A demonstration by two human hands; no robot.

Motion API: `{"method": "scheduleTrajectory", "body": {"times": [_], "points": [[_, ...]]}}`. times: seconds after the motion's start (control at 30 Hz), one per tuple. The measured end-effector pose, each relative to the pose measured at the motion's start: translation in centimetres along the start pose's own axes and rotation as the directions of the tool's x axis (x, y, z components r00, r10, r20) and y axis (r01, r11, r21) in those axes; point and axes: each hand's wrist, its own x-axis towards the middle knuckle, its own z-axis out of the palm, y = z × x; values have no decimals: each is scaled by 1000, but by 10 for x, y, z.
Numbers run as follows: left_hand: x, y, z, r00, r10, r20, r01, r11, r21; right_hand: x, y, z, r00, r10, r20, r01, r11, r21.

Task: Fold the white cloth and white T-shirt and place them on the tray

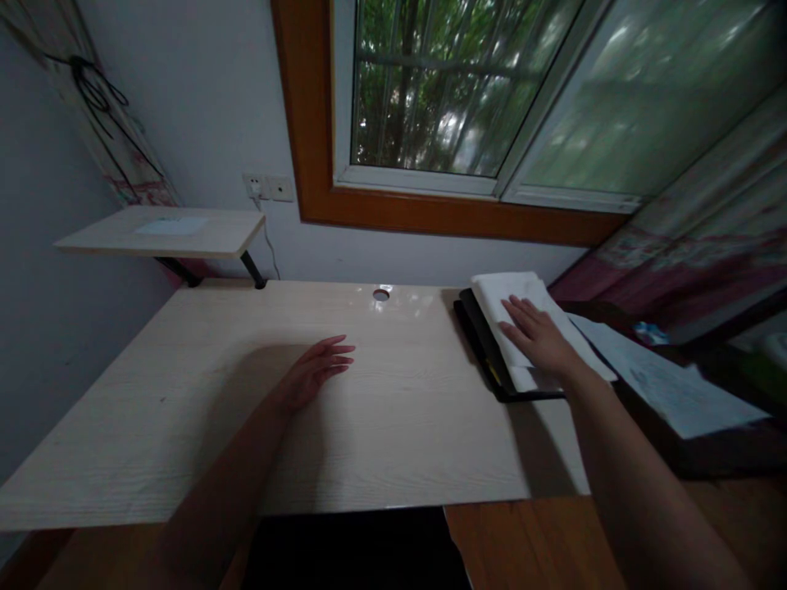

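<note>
My right hand (536,334) rests with fingers stretched out on a white paper-like stack (499,288) at the right of the desk. Under that stack lie black flat items (484,348), perhaps folders or a case; their exact kind is hard to make out. My left hand (316,370) hovers over or just touches the middle of the pale wooden desk (406,426), fingers apart and holding nothing. The palm of my right hand hides part of the white stack.
A raised shelf (215,233) with a sheet of paper (172,225) on it stands at the back left. Near the back edge is a round cable hole (381,295). Loose printed sheets (664,377) lie on a dark surface at the right. Behind is a window (430,98).
</note>
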Motion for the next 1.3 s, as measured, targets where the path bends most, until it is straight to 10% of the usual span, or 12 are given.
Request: {"method": "scheduleTrajectory", "body": {"times": [0.5, 0.87, 1.17, 1.3], "points": [[-1, 1, -1, 1000, -2, 1, 2, 1000, -9, -38, -1, 7, 986, -119, -120, 118, 993, -14], [0, -1, -3, 1000, 7, 14, -7, 1000, -8, -103, -65, 12, 917, -216, -336, 240, 970, 30], [-1, -4, -1, 982, 173, 74, -182, 971, 154, -98, -164, 35, 893, -444, -77, 445, 841, 309], [-1, 2, -6, 952, 232, 199, -305, 761, 573, -86, -192, 50, 873, -487, 3, 460, 826, 325]]}}
